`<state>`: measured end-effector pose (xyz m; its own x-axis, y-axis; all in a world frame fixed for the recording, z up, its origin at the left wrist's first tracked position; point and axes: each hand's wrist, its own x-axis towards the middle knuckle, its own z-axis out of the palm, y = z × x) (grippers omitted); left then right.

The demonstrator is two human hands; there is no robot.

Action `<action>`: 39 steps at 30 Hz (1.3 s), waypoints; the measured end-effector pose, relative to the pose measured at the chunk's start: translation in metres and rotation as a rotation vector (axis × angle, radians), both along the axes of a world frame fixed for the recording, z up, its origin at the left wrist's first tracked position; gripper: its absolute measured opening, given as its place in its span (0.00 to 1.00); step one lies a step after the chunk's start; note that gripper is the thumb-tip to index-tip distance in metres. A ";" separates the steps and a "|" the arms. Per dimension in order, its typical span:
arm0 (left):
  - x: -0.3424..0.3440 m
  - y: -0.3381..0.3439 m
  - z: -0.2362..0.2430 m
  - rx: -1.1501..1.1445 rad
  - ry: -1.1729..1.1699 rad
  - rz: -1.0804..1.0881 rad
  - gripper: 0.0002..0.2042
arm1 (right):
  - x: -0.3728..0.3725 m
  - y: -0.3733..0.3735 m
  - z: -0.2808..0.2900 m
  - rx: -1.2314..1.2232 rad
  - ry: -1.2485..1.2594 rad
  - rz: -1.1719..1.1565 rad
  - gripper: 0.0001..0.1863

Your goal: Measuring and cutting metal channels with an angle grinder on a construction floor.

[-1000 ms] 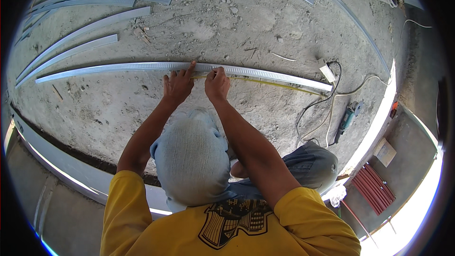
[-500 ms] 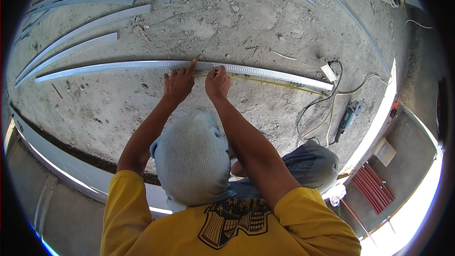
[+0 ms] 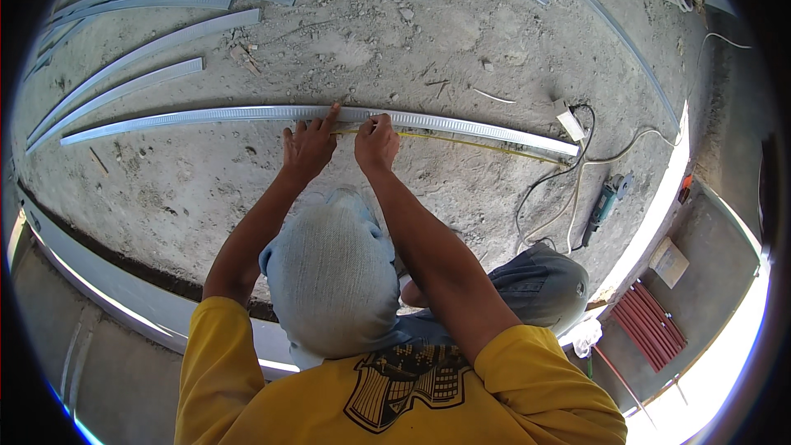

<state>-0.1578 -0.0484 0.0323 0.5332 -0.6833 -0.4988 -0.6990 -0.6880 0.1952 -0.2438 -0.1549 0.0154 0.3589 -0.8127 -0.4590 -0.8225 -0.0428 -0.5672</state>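
A long silver metal strip (image 3: pixel 470 128) lies crosswise on the concrete floor, with a thin yellow tape measure (image 3: pixel 449 141) stretched along its near edge. My left hand (image 3: pixel 310 145) rests with fingers apart against strip and tape, one fingertip on the strip. Just to its right, my right hand (image 3: pixel 376 143) is closed in a pinch at the strip's near edge; I cannot make out what, if anything, is between its fingers.
More metal strips (image 3: pixel 140 53) lie across the far and left floor. A power strip (image 3: pixel 570 124) with tangled cables and an angle grinder (image 3: pixel 606 204) are at my right. Beyond a bright edge are red tubes (image 3: pixel 647 325) and a light board (image 3: pixel 667 262).
My right hand has shifted very slightly left along the strip. Otherwise the hands, strip and tape look almost the same.
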 end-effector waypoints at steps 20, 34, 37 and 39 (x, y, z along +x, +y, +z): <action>0.000 -0.001 -0.001 -0.001 0.008 0.006 0.34 | 0.000 0.001 -0.002 -0.017 -0.037 0.003 0.08; 0.001 0.000 -0.001 -0.011 -0.008 -0.005 0.34 | -0.001 0.001 -0.001 -0.001 -0.014 0.013 0.08; 0.002 -0.002 -0.001 -0.010 0.007 -0.004 0.33 | 0.001 -0.001 0.002 0.008 0.011 0.030 0.08; 0.002 -0.002 0.002 0.010 0.029 0.006 0.33 | 0.000 -0.001 0.005 0.042 -0.019 0.008 0.08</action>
